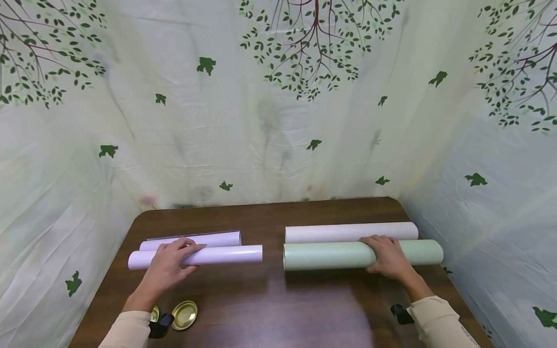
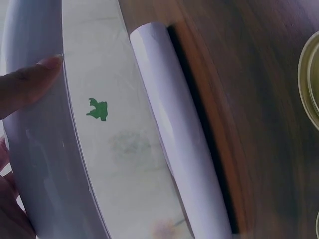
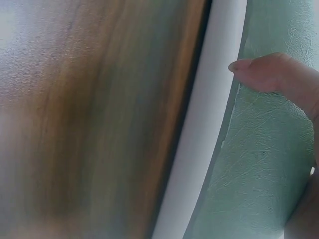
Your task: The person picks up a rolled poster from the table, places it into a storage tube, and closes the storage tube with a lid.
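My left hand (image 1: 171, 261) grips a glossy pale lavender roll (image 1: 230, 254) near its middle, thumb toward me and fingers over the top. A second lavender roll (image 1: 217, 239) lies just behind it, and in the left wrist view this rear roll (image 2: 174, 124) shows apart from the held one (image 2: 45, 149). On the right side, my right hand (image 1: 388, 257) holds a thicker pale green roll (image 1: 326, 256). Its thumb (image 3: 269, 72) presses on the green surface in the right wrist view. A white roll (image 1: 348, 232) lies behind the green one, partly hidden.
Two gold round lids (image 1: 184, 315) sit on the brown wooden table (image 1: 270, 309) by my left wrist, one mostly covered by it. A pale cloth (image 1: 270, 121) printed with trees and green leaves hangs behind and at both sides of the table.
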`<state>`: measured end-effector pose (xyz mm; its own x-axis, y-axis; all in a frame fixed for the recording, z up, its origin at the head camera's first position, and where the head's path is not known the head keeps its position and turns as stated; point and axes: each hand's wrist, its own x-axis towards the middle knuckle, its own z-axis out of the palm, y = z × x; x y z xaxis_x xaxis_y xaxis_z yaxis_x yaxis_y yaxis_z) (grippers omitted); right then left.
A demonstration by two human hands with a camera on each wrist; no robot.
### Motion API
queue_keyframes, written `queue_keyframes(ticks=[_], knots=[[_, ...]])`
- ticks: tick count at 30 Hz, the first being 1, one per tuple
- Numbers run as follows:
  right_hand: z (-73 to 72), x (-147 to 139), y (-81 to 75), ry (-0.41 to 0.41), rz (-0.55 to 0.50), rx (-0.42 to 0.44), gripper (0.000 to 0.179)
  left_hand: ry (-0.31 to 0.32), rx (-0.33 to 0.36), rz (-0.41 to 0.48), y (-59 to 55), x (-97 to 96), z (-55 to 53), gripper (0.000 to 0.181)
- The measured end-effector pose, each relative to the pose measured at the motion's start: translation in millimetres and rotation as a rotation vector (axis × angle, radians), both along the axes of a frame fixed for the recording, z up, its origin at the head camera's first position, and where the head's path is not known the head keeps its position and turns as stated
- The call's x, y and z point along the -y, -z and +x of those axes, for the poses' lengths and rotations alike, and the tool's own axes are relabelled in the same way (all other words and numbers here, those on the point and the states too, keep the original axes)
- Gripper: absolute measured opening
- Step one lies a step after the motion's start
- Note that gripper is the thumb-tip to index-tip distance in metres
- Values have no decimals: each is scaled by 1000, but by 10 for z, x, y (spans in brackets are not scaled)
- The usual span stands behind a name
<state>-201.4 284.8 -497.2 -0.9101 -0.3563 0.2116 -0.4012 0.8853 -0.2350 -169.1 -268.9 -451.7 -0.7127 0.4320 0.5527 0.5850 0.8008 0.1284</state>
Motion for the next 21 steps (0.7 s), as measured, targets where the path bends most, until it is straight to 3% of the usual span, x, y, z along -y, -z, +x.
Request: queue_keyframes(ticks=[10,21], knots=[[25,-21,-190,-11,13,-39,72,-70,121,-18,27,-174,13,53],[5,81,-226,-32,-6,-53,73,-92,141,-47,-16,-162,40,50]])
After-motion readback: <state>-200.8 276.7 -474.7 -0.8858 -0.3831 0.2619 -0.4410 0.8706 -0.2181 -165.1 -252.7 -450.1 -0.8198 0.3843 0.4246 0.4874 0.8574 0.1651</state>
